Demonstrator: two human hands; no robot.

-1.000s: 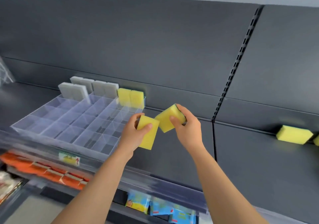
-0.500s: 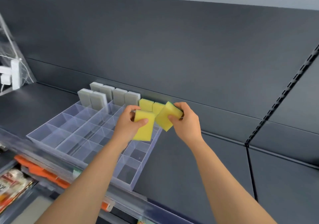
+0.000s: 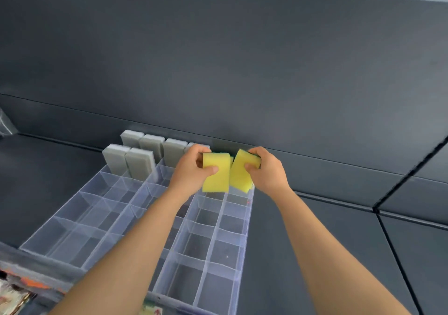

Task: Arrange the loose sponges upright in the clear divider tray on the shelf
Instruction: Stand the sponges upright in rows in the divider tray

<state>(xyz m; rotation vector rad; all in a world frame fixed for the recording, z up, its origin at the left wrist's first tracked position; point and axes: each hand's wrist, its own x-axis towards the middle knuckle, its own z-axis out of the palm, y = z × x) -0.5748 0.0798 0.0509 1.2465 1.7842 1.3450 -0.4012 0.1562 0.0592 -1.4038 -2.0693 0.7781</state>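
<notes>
A clear divider tray point(image 3: 232, 261) with several compartments lies on the dark shelf. Several grey sponges point(image 3: 135, 163) stand upright in its far rows. My left hand point(image 3: 191, 169) grips a yellow sponge point(image 3: 216, 175) held upright over the tray's far right corner. Beside it, my right hand point(image 3: 268, 170) grips a second yellow sponge point(image 3: 242, 173), slightly tilted, its lower edge at the tray's right rim. The two sponges nearly touch. The yellow sponges that stood in the far right compartments are hidden behind my hands.
The dark shelf point(image 3: 315, 254) stretches right of the tray, with a seam point(image 3: 388, 242) between panels. A grey back wall point(image 3: 218, 72) rises behind the tray. Coloured packages point(image 3: 14, 295) show on a lower level at the bottom left.
Both hands have carried their yellow sponges farther toward the tray's far right corner, and the view has shifted so the tray sits more centred and closer.
</notes>
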